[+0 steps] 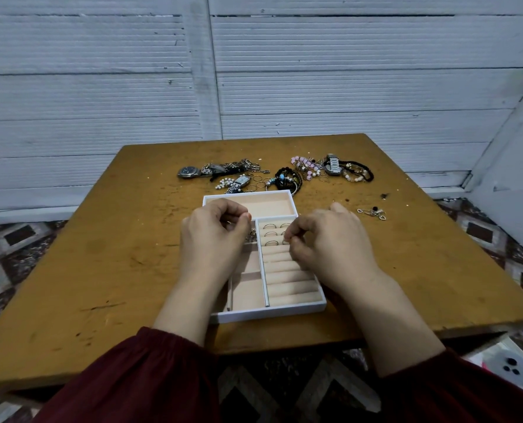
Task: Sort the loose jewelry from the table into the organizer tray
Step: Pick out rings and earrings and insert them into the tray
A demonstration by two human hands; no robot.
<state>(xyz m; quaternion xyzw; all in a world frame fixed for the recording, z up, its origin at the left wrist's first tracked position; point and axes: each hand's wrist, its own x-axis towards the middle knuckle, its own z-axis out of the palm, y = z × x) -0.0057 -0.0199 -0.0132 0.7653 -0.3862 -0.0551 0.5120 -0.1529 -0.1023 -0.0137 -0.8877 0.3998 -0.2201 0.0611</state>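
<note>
A white organizer tray [296,309] with beige lining sits mid-table. Its right part holds padded ring rolls [287,277], with several rings [270,234] slotted in the far rows. My right hand [327,242] hovers over those rows, fingertips pinched on a thin ring [285,239]. My left hand [214,236] is curled over the tray's left compartments, fingers closed; something small may be pinched in it, but I cannot tell. Loose jewelry lies beyond the tray: watches [190,171], bead bracelets [302,167], loose rings [257,183].
Small earrings [373,212] lie to the right of the tray. A dark bit [384,196] sits near them. The wooden table [101,264] stands against a white ribbed wall. A patterned floor surrounds it, and a plastic bag [513,366] lies at lower right.
</note>
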